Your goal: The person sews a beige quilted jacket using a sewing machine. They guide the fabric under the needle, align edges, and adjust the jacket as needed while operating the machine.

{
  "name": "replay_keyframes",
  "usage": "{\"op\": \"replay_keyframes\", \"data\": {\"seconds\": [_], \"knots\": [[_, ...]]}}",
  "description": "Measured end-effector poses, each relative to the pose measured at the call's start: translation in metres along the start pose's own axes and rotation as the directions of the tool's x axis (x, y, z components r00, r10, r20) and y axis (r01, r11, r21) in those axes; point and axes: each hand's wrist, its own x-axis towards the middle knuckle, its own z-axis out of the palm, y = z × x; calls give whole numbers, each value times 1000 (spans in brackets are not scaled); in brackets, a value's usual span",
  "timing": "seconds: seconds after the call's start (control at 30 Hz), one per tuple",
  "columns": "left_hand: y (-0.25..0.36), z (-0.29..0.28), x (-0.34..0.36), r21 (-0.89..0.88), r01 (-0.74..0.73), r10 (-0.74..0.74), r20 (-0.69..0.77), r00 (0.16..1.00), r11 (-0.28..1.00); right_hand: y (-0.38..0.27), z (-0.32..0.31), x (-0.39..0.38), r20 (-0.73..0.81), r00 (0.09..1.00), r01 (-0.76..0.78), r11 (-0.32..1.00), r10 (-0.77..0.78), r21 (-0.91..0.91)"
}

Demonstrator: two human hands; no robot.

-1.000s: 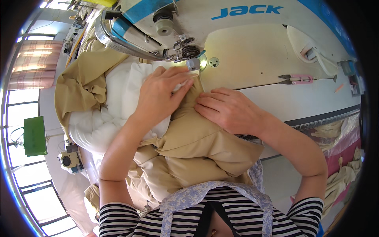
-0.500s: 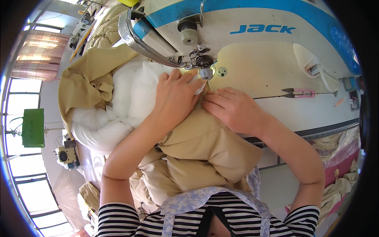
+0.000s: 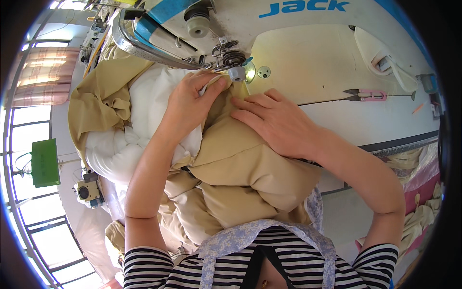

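Observation:
My left hand pinches the folded edge of a tan and white fabric piece just left of the sewing machine's needle area, with thumb and fingertips together. My right hand lies on the puffy tan fabric below the lit needle area, its fingers spread and slightly bent. White filled padding bulges to the left of my left hand, under a loose tan flap. The exact spot under the needle is hidden by fabric and machine parts.
The white-and-blue machine head spans the top. Pink thread snips lie right on the machine bed. A ruler strip runs along the front edge, with loose fabric beyond. A green box and another machine are at left.
My left hand moved forward toward the needle, then drew back left, still pinching the edge. My right hand has slid slightly forward and left over the tan fabric.

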Motion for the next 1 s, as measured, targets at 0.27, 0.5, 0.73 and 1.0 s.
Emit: {"op": "replay_keyframes", "data": {"seconds": [0.27, 0.5, 0.73, 1.0], "knots": [[12, 22, -14, 572, -339, 405, 14, 914, 747, 10, -2, -2, 59, 995, 81, 997, -82, 19], [4, 34, -24, 688, -343, 441, 37, 897, 640, 6, -2, -1, 27, 996, 83, 996, -81, -41], [2, 30, -3, 663, -296, 356, 48, 933, 687, 18, 2, 8, 129, 990, 61, 993, -48, -99], [15, 14, -79, 515, -205, 296, -100, 950, 832, -9, -37, -30, 94, 962, 259, 966, -257, -10]]}}
